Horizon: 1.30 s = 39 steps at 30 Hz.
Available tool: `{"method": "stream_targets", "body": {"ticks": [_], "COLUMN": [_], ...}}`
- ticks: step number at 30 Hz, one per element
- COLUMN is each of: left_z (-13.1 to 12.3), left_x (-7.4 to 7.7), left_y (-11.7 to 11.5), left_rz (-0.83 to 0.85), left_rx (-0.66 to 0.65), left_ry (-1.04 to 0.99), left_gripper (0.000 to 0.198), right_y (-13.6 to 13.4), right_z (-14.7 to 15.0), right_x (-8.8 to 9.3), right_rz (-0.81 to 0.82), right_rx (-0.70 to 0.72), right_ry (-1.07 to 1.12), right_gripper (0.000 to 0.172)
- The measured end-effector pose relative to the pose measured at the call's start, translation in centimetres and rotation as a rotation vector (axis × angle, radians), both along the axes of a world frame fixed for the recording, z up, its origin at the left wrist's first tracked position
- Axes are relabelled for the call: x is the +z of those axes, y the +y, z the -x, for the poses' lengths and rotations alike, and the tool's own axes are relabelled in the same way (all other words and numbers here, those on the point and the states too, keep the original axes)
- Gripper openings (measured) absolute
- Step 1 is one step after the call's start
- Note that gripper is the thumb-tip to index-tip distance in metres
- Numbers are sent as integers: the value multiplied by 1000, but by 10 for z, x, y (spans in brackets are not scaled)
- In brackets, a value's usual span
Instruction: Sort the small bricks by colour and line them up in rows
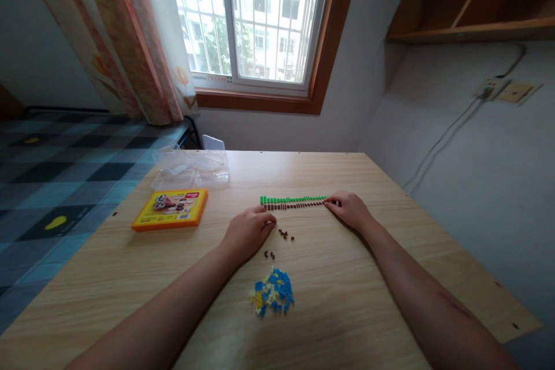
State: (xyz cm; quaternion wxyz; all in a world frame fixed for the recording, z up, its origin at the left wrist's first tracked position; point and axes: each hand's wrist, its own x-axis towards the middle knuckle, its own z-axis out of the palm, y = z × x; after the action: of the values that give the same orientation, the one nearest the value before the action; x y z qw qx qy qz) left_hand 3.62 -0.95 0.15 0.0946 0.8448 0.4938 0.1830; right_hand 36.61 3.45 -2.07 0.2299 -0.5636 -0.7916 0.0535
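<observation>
While right hand (347,207) and left hand (249,230) sit by three and nine o'clock ends of the brown row (292,206) (can't tell either grip, tbh), nudge lightly.

I see a thin brown row (269,207) of small pieces running from beside the left hand (249,232) to the right hand (350,210), a green row (272,200) just beyond.

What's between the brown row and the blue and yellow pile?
In the head view, loose brown pieces lie between the brown row and the pile. Part of the left hand is there too.
</observation>
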Motion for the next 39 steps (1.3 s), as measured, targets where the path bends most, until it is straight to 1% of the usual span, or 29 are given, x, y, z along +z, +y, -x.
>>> {"method": "stream_targets", "body": {"ticks": [5,12,17,20,23,28,30,34,39], "left_z": [0,0,1,2,1,0,0,0,-1], "left_x": [1,-1,-3,-4,-4,-5,-6,-7,-4], "left_y": [0,-1,0,1,1,2,2,1,-1], "left_rz": [5,-3,-6,-12,0,14,9,4,11], "left_rx": [-2,-3,22,49,43,52,38,7,-12], "left_ry": [5,-17,-78,-103,-100,-118,-111,-86,-58], "left_gripper": [23,21,17,17,19,27,29,32,31], "right_y": [0,-1,-5,-14,-29,-50,-55,-60,-60], "right_z": [0,-1,1,13,33,72,83,97,98], "right_x": [0,0,4,10,16,23,25,30,28], "right_rz": [14,26,-41,-87,-91,-122,-118,-93,-63], "right_rx": [-5,-4,57,102,169,411,470,504,511], "right_ry": [5,37,105,127,136,118,74,-5,-25], "right_gripper": [21,20,19,19,20,18,20,25,28]}}
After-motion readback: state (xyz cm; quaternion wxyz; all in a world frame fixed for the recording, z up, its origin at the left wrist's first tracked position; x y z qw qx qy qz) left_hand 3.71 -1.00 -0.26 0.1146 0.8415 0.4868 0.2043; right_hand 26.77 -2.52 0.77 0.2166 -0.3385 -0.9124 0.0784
